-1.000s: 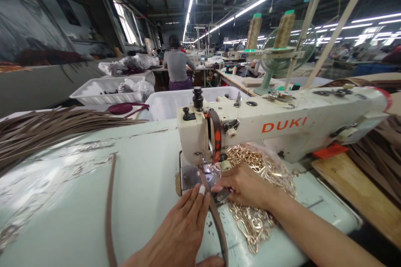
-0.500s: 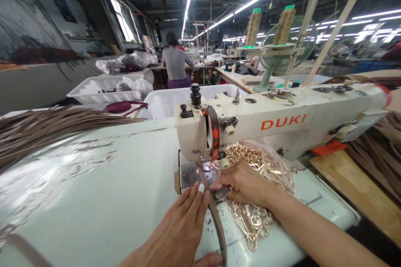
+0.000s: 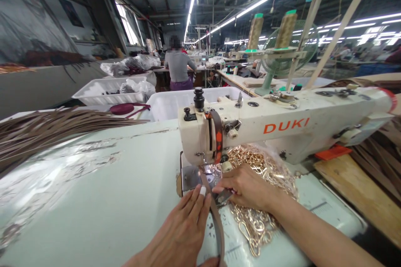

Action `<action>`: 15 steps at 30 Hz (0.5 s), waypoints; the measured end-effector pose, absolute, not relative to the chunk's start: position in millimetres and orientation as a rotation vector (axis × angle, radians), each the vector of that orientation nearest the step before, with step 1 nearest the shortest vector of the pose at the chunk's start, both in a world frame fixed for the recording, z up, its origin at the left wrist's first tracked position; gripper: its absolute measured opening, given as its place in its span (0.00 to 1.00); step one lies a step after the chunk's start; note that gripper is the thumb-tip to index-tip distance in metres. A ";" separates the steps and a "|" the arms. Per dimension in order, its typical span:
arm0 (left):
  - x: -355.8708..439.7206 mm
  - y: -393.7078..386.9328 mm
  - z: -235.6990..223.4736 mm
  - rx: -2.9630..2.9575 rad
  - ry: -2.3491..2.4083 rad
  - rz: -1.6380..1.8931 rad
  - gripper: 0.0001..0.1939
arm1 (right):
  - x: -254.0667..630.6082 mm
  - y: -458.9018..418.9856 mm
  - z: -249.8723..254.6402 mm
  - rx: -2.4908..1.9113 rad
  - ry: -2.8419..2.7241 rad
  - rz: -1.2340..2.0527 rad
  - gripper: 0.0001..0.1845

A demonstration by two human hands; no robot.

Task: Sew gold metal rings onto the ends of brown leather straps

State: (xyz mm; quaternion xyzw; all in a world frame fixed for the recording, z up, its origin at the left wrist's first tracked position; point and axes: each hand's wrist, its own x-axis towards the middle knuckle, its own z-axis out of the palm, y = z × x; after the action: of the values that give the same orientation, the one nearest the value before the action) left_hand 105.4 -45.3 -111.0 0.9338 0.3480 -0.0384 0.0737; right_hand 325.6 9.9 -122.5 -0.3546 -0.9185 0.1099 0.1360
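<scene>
A narrow brown leather strap [image 3: 216, 221] runs from the bottom edge up under the presser foot of a white DUKI sewing machine [image 3: 282, 127]. My left hand [image 3: 184, 229] lies flat on the table just left of the strap, fingers stretched toward the needle, one fingertip taped white. My right hand [image 3: 247, 187] is curled to the right of the needle, pinching a small dark metal piece at the strap. It rests on a heap of gold chains [image 3: 263, 175] in a clear bag.
A fan of brown straps [image 3: 46, 129] lies at the table's left. White tubs [image 3: 169, 102] stand behind the machine. Thread cones [image 3: 283, 29] and a green fan [image 3: 282, 60] rise at the back right. Wooden boards and more straps [image 3: 369, 179] fill the right. A person [image 3: 178, 69] sits at a far table.
The loose strap that lay on the table at the left a second ago has slid off toward the lower left and is gone from view. Both hands stay at the needle.
</scene>
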 end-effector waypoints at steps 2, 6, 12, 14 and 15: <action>106.2 -44.4 -109.9 2.797 1.048 -0.153 0.43 | 325.2 10.2 -122.0 -1.030 -2.658 0.338 0.07; 108.0 -44.2 -106.0 2.788 1.070 -0.206 0.43 | 324.5 9.9 -120.2 -1.049 -2.649 0.369 0.11; 106.9 -44.2 -109.4 2.761 1.055 -0.137 0.41 | 325.5 10.0 -125.1 -1.035 -2.654 0.323 0.07; 105.9 -44.7 -112.0 2.753 1.067 -0.133 0.42 | 325.7 11.4 -127.7 -1.033 -2.654 0.315 0.07; 105.5 -45.1 -112.9 2.749 1.076 -0.132 0.43 | 325.9 12.1 -128.2 -1.032 -2.653 0.318 0.07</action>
State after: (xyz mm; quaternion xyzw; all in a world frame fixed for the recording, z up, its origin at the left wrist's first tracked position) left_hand 105.5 -45.1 -112.9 0.9263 0.3624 -0.0446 0.0933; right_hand 325.9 12.1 -128.2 -0.3569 -0.9173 0.1100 0.1380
